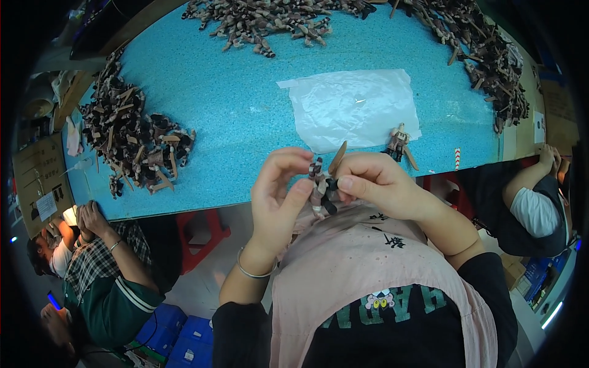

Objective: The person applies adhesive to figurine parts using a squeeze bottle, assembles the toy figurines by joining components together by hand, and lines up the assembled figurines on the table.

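Between my two hands, just over the table's near edge, is a small toy figure (319, 189) in pale, brown and black. My left hand (276, 190) grips its left side, thumb and fingers closed round it. From the right, the thumb and fingers of my right hand (377, 184) pinch the figure's dark part. A flat brown blade-shaped piece (337, 158) sticks up beside my right fingers; its lower end is hidden. Beyond my right hand another toy figure (399, 140) lies at the corner of a thin white sheet (350, 110).
Similar figures lie in heaps at the left (132, 135), far middle (257, 24) and far right (497, 73) of the blue table (227, 122). People sit at both ends, one person's hands (92, 219) at the left edge. A red stool (202, 239) stands below.
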`<state>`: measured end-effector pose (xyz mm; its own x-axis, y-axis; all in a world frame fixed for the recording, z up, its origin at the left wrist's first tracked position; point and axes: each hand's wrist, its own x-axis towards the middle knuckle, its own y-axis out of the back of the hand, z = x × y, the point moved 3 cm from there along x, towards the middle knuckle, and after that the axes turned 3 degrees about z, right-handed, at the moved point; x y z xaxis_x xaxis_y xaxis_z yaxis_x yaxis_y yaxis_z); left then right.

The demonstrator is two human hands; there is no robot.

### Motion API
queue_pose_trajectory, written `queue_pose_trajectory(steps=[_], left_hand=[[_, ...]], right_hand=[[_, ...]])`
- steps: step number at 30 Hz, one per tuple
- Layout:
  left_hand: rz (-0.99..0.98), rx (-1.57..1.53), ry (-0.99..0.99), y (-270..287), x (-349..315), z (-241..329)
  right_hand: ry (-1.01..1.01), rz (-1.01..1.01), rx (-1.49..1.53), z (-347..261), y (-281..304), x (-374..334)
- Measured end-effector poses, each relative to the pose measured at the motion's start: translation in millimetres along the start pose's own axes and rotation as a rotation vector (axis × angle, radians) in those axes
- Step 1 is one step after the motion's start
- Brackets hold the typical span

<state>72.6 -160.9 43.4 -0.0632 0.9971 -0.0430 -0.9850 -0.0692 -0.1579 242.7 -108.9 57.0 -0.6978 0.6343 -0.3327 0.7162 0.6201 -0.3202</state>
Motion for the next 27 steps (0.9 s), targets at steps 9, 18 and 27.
queue_pose_trajectory(steps=[9,18,27], left_hand=[[-0.204,-0.38,0.272,-6,-2,-5],[0.125,-0.135,-0.028,-14,-4,5],[-0.248,-0.094,0.026,-6,1,17]], right_hand=[[0.113,-0.042,-0.28,3,6,-4],[0.291,0.096,-0.282,-5,-4,-2],[0.456,0.162,-0.353,-22,-13,-10]])
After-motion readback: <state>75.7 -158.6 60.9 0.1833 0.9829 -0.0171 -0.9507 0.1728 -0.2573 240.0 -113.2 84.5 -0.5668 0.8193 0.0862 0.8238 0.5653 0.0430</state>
